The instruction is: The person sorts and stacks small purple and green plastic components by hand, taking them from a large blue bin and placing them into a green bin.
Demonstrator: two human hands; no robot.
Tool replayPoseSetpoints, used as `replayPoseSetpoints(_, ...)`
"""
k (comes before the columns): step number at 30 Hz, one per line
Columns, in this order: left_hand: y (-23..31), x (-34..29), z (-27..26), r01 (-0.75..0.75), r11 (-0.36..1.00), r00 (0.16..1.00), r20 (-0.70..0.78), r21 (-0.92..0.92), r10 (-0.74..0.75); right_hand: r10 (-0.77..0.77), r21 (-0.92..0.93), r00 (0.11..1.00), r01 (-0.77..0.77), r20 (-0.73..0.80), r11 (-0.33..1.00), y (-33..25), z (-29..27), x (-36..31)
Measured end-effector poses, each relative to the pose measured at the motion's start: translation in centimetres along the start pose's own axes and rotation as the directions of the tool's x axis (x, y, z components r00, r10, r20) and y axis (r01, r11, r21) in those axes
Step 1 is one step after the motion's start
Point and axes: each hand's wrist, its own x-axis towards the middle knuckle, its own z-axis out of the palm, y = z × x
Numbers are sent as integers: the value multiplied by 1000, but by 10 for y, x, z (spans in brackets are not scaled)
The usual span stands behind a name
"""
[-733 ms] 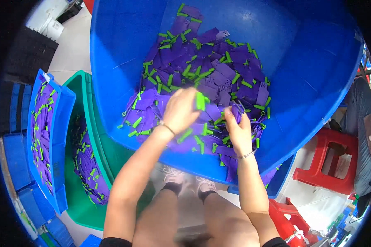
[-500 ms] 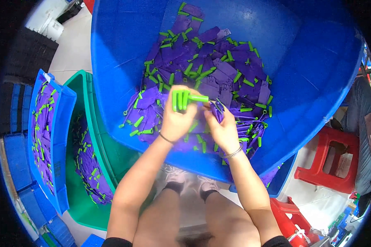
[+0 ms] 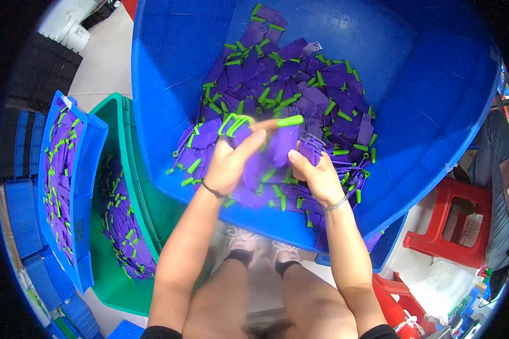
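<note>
Above a heap of flat purple plastic pieces with green tube-like ends (image 3: 350, 121), both my hands are closed on such pieces. My left hand (image 3: 227, 166) grips several of them, their green ends (image 3: 234, 124) side by side over the fingers. A single purple piece with a green end (image 3: 291, 121) hangs between the hands, blurred by motion; which fingers hold it I cannot make out. My right hand (image 3: 319, 178) pinches a small stack of purple pieces (image 3: 311, 148) between thumb and fingers.
The heap lies in a big blue tub (image 3: 169, 113). Left of it stand a green bin (image 3: 119, 296) and a tilted blue crate (image 3: 83, 209), both holding similar pieces. Red stools (image 3: 421, 243) are at the right, beside a person's grey-clad leg (image 3: 492, 175).
My hands have moved slightly apart. The green ends in my left hand have tilted, and a purple piece now shows broadside between the hands. The whole view has shifted slightly.
</note>
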Motion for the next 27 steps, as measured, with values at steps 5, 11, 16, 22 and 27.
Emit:
replayPoseSetpoints(5,-22,-3,28,-133,979,975,-159,154,158,-120,-53,989,116,-88,992,3,27,4)
replayPoseSetpoints(11,-29,-1,10,-180,799,963,-63,574,262,20,-137,1000,-21,-5,990,4,28,-7)
replayPoseSetpoints(16,-4,3,7,-216,717,968,240,663,69,-182,-337,983,178,21,925,7,17,-14)
replayPoseSetpoints(22,-1,6,-28,-599,45,786,598,799,-157,-82,-263,935,-12,-345,965,10,-24,-10)
replayPoseSetpoints(27,-35,1,-24,-581,-109,806,550,807,-220,-67,-213,967,14,-245,977,8,-2,-6)
